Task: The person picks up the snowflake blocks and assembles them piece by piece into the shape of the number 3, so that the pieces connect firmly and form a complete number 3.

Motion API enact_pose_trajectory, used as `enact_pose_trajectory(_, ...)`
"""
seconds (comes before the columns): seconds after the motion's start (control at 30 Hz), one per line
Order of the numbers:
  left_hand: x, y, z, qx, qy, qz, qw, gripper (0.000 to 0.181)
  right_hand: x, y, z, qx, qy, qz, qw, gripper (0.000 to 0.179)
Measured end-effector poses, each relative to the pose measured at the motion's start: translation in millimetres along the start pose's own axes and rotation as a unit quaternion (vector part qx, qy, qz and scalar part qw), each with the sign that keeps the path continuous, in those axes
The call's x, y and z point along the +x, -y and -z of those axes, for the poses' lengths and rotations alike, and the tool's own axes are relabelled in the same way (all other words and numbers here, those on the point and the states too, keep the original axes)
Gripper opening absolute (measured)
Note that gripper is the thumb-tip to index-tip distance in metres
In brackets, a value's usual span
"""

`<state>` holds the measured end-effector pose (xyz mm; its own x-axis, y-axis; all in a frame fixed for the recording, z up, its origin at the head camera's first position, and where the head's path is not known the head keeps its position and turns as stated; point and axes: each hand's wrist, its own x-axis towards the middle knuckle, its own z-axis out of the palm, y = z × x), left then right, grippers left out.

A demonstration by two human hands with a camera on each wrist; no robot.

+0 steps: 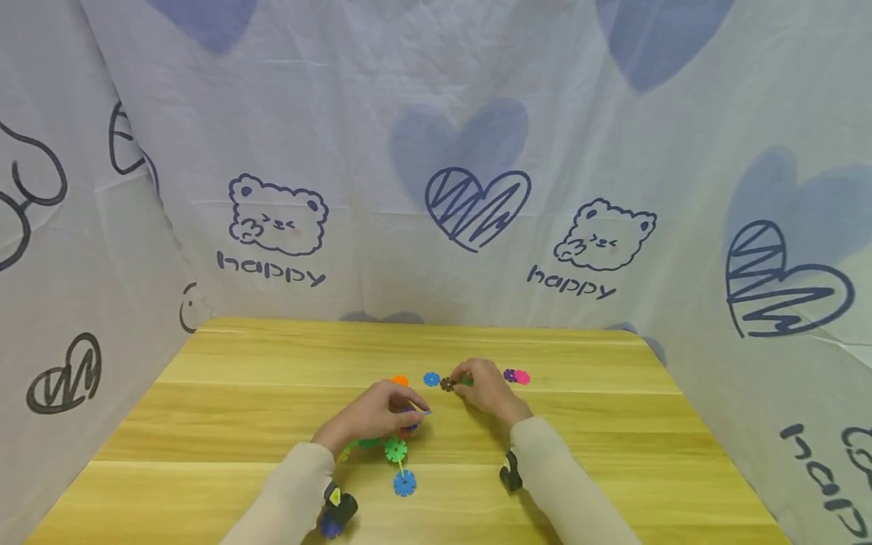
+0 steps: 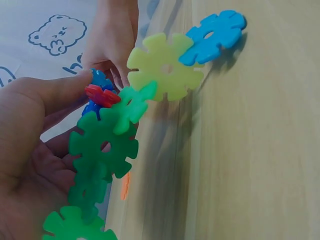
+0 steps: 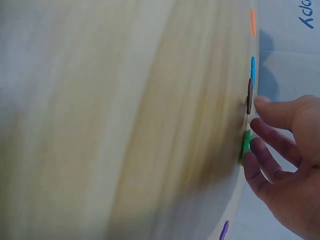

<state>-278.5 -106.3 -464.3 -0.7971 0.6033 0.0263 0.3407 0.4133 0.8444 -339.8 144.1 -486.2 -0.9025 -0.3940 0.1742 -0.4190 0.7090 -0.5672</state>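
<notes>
My left hand (image 1: 381,412) pinches a chain of notched plastic snowflake discs between thumb and fingers. In the left wrist view a red disc (image 2: 102,96) and blue ones sit at the thumb tip. From there the chain runs through green discs (image 2: 104,145), a pale yellow disc (image 2: 166,67) and a bright blue disc (image 2: 215,36). My right hand (image 1: 485,386) reaches down at the back of the table, fingers loosely bent. Its thumb and index finger are close beside a brown disc (image 3: 249,96); contact is unclear. A green disc (image 3: 245,147) lies by its other fingers.
Along the back of the wooden table (image 1: 579,469) lie an orange disc (image 1: 400,381), a loose blue disc (image 1: 431,378), a purple disc (image 1: 510,375) and a pink disc (image 1: 522,377). A dark blue disc (image 1: 331,525) is near the left wrist. Patterned cloth (image 1: 381,250) hangs behind.
</notes>
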Motion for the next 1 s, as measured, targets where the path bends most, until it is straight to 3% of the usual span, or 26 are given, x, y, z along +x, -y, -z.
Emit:
enact_pose_trajectory(0.2,-0.6,-1.0,-1.9,-0.005,-0.009,-0.001,0.9999,0.019,2.0,7,-5,0.006,0.000,0.027,0.9996,0.011)
enact_pose_trajectory(0.53,-1.0,-2.4,-2.3,-0.004,-0.017,-0.006,0.9998,0.016,2.9,11,-6,-0.026,0.008,0.028,0.9992,0.014)
enact_pose_trajectory(0.7,-2.5,-2.6,-1.9,-0.009,-0.022,-0.004,0.9997,0.016,-0.4,10,-3,-0.028,0.008,0.005,0.9996,0.013)
enact_pose_trajectory(0.83,-4.1,-2.1,-1.7,-0.008,-0.029,0.003,0.9995,0.016,-4.8,12,1,-0.006,0.006,-0.003,1.0000,0.011)
enact_pose_trajectory(1.0,-4.6,-1.3,-1.2,-0.015,-0.038,0.006,0.9992,0.017,-11.9,17,9,0.061,0.020,-0.015,0.9978,0.014)
